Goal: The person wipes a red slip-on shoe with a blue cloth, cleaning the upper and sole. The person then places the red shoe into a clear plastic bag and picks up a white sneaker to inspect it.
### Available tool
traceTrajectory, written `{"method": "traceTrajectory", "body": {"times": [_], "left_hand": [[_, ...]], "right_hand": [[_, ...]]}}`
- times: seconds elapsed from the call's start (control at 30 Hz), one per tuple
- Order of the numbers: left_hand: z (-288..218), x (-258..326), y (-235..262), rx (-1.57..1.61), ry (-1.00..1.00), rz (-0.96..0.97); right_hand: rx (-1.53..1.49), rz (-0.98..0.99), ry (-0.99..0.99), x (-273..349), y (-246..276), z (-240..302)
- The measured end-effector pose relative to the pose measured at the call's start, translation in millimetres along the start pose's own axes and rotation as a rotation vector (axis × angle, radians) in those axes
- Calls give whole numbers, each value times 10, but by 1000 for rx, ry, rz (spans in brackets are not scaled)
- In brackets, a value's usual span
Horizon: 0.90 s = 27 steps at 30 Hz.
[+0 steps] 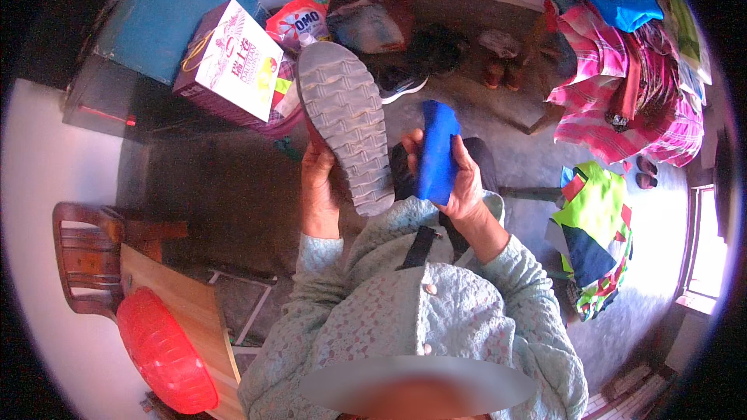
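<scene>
Here's the shoe (342, 120), up in the left hand (317, 179), which grips its left edge, fingers partly hidden — patterned sole to the camera, long axis pointing away from the body. Just right of it, apart and nearly parallel, the right hand (462, 184) pinches a blue block (438, 152) between thumb and fingers.
</scene>
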State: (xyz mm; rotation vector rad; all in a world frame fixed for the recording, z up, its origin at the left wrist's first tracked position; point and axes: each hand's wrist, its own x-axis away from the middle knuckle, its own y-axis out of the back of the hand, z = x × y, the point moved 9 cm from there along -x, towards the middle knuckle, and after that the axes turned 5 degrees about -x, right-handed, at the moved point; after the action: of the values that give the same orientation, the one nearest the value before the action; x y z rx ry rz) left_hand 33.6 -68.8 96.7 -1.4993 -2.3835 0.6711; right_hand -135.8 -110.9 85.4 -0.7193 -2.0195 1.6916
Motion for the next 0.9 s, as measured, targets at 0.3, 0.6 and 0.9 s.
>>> {"method": "traceTrajectory", "body": {"times": [0.3,0.6,0.9], "left_hand": [[55,22,-128,226,78,91],[5,57,-398,305,72,81],[168,-96,103,231,85,4]], "right_hand": [[1306,-211,481,15,-182,561],[2412,634,721,-219,-1072,-321],[2248,836,201,294,-452,-733]]}}
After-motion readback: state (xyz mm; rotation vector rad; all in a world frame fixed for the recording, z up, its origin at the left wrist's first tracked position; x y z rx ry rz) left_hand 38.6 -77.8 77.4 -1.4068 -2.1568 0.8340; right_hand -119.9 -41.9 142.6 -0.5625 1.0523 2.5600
